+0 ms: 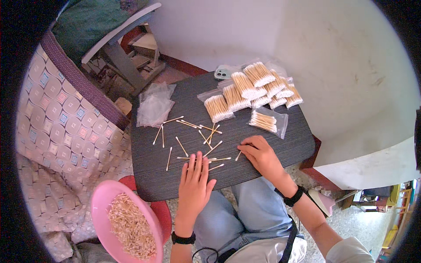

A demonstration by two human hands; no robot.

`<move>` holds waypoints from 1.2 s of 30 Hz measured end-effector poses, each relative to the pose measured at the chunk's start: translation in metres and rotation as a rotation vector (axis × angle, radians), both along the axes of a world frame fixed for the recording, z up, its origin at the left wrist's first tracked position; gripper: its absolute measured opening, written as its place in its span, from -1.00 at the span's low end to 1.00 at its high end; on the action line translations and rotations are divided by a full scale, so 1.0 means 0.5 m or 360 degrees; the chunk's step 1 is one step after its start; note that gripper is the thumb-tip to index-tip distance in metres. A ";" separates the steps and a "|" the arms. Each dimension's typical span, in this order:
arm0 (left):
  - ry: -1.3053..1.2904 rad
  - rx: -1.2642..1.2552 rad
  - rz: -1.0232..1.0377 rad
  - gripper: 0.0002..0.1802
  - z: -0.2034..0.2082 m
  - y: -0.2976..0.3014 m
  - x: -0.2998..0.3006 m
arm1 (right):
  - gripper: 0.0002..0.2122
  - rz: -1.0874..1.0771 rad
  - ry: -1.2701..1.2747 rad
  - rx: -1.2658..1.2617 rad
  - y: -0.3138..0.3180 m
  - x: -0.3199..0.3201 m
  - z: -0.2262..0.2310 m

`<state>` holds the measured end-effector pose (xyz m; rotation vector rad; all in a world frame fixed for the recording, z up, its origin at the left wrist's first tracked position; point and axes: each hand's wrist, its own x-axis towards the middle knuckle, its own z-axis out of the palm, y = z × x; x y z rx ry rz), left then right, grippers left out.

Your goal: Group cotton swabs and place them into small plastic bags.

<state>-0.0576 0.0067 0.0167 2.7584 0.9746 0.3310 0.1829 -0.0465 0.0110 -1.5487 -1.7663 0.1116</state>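
Observation:
My left hand (195, 179) lies palm down at the near edge of the dark table (151, 182), its fingers stretched out over a few loose cotton swabs. To its right, my right hand (263, 158) has its fingers pinched on the end of one cotton swab (238, 156), held low at the tabletop. Several other loose cotton swabs (169, 158) are scattered across the middle of the table, some crossing each other. Beyond my right hand lies a partly filled clear zip bag of cotton swabs (264, 121). Behind it, full bags of cotton swabs (246, 86) are piled up.
Flat clear plastic bags (155, 106) lie at the table's far left. A phone (222, 72) rests at the back edge. On my left, a pink basin (99, 210) holds a heap of cotton swabs (131, 225). A pale wall (351, 96) stands beyond the table's right side.

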 end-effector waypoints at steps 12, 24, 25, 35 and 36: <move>-0.0092 0.0220 0.0088 -0.47 -0.008 -0.011 0.062 | -0.83 0.0094 0.0008 0.0047 -0.004 -0.092 -0.011; -0.0440 0.0046 0.0043 -0.59 -0.010 -0.005 -0.002 | -0.64 -0.0013 -0.0031 -0.0084 -0.009 -0.078 -0.004; -0.0476 0.0037 0.0031 -0.57 -0.012 -0.009 -0.004 | -0.63 0.0044 0.0028 -0.0124 -0.010 -0.076 -0.004; -0.0707 -0.0154 0.0131 -0.53 -0.013 -0.030 0.020 | -0.67 0.0254 -0.0105 -0.0002 -0.022 -0.079 -0.005; -0.0708 -0.0156 0.0130 -0.53 -0.013 -0.033 0.021 | -0.67 0.0224 -0.0105 0.0003 -0.026 -0.080 -0.008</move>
